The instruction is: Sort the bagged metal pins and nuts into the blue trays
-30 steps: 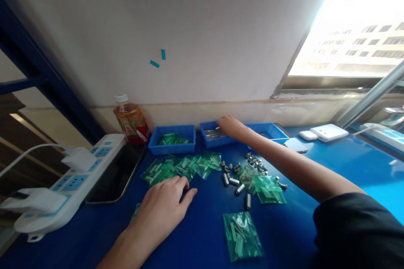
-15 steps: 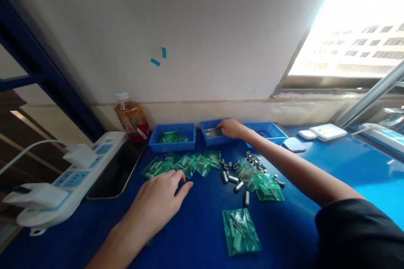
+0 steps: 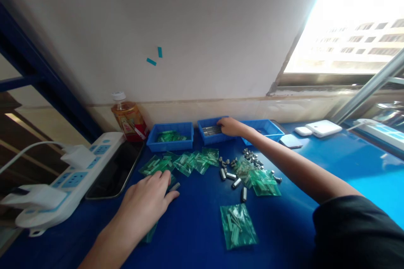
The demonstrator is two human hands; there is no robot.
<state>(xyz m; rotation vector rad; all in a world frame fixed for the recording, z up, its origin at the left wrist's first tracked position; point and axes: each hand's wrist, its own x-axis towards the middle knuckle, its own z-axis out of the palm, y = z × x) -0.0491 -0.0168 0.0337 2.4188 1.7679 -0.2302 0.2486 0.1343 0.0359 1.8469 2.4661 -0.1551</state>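
My left hand [image 3: 148,197] is curled over a green bag on the table, with a metal piece [image 3: 174,187] showing beside its thumb; its fingers seem to grip the bag. My right hand [image 3: 231,127] reaches into the middle blue tray [image 3: 214,138], which holds a row of metal bars [image 3: 211,130]. Its fingertips are down among the bars, and what they hold is hidden. Several green bags [image 3: 186,163] lie before the trays. One filled bag [image 3: 239,227] lies nearer me. Loose metal pieces [image 3: 244,194] and screws [image 3: 252,156] are scattered beside more green bags [image 3: 264,183].
A left blue tray [image 3: 170,148] holds green bags; a right one [image 3: 271,135] stands by the wall. At the left are a bottle [image 3: 128,115], a phone [image 3: 116,172] and a power strip [image 3: 75,176]. White devices [image 3: 323,128] lie at the right.
My left hand has moved slightly left and down, and a green bag with a metal piece now shows beneath it. My right hand stays in the middle tray. The view has shifted slightly.
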